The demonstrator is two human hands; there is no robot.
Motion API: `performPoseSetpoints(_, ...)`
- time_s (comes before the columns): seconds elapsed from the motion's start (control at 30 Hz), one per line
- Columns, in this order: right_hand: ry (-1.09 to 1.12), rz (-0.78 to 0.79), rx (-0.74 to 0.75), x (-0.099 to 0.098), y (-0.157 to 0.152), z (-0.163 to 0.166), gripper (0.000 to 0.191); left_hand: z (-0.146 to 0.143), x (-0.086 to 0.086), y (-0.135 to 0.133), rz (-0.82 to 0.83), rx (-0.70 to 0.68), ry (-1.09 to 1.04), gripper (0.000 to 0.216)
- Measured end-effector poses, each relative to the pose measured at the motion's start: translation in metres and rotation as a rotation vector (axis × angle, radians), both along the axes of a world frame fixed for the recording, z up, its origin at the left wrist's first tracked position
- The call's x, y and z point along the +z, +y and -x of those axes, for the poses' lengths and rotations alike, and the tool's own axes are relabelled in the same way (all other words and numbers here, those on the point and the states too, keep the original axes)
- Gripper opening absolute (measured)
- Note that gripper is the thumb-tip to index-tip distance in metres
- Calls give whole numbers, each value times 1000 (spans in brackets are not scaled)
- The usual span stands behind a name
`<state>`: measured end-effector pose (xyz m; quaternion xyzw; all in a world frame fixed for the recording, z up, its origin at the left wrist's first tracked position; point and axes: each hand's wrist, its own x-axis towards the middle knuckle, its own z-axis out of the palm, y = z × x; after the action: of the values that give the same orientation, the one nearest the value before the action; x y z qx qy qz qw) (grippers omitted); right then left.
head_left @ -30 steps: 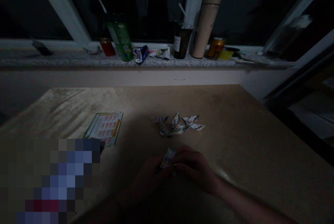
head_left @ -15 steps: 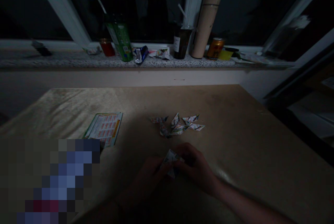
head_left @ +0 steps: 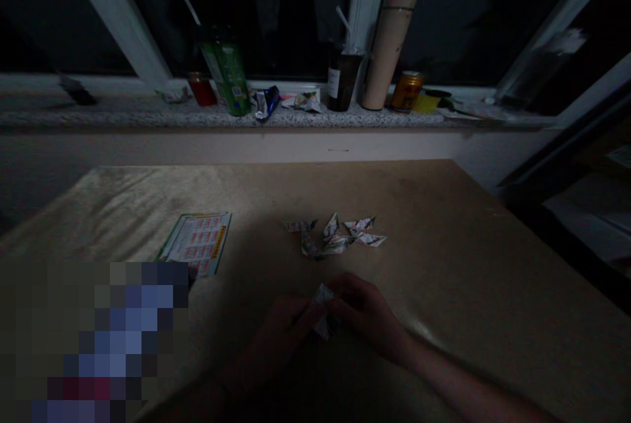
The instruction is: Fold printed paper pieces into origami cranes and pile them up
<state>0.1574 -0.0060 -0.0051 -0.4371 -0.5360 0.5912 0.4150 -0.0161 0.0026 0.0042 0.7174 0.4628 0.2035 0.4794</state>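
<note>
In dim light, my left hand [head_left: 280, 337] and my right hand [head_left: 367, 318] meet over the near middle of a tan table [head_left: 468, 265]. Both pinch a small folded piece of printed paper [head_left: 323, 310] between their fingertips, just above the tabletop. A little beyond them lies a cluster of several small folded paper pieces [head_left: 338, 238]. A printed sheet with a green border [head_left: 197, 242] lies flat to the left.
A stone windowsill [head_left: 123, 114] runs along the back. On it stand a green carton [head_left: 227, 75], a red jar [head_left: 201, 88], a dark cup with a straw [head_left: 344, 75], a tall beige flask [head_left: 388, 48], a gold can [head_left: 407, 91] and wrappers. A blurred patch covers the lower left.
The paper piece has turned between my fingers, from a flat upright shape to a more folded, pointed one. My hands have stayed in nearly the same place.
</note>
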Motion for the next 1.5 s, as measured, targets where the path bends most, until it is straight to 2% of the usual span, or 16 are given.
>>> performPoseSetpoints(0.13,-79,-47,81,1,0,-1,33,0,1,-1,23,1,-10,47)
performPoseSetpoints(0.27,-112,-52,89,5,0,-1,39,0,3,-1,37,-4,-23,48)
performPoseSetpoints(0.67,-71,-27,104,4,1,-2,38,-1,3,-2,85,-1,-50,49)
performPoseSetpoints(1.13,-139,-68,88,4,-1,-1,40,0,3,-1,74,-19,-39,50)
performPoseSetpoints(1.3,-135,-30,31,3,1,-1,42,2,5,-3,17,62,-5,42)
performPoseSetpoints(1.5,-85,8,32,1,2,-4,39,1,6,-3,94,70,-46,45)
